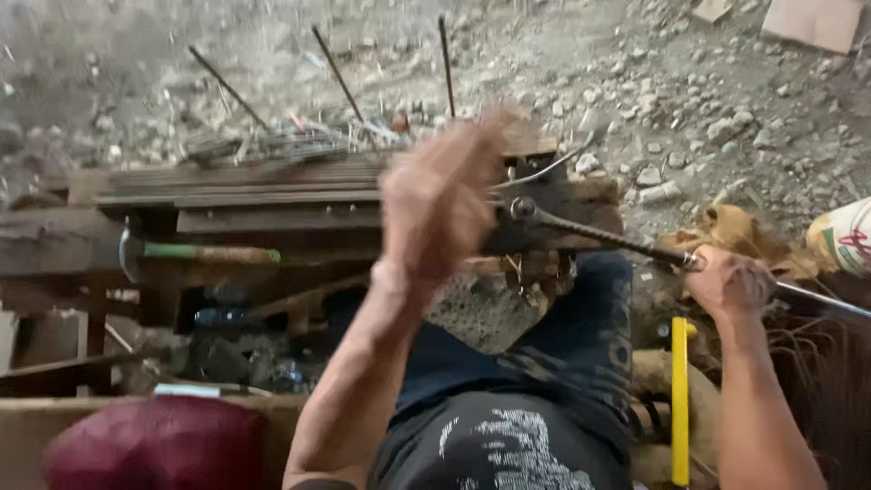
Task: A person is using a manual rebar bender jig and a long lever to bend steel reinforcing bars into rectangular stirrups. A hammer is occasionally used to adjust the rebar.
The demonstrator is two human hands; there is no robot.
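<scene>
Two hands busy: right hand (729,283) fisted round long bending lever (635,243); left hand (440,195) blurred over wooden bench (272,195), grip unclear. Thin steel rod (544,170) curves at jig, bend partly formed. Finished stirrups (272,142) piled far left.

Rubble-strewn dirt ground (689,100) in daylight, rough wooden workbench (263,195), scattered stones.

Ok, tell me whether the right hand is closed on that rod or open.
Closed: the right hand wraps around the rod, fingers curled over it.
</scene>
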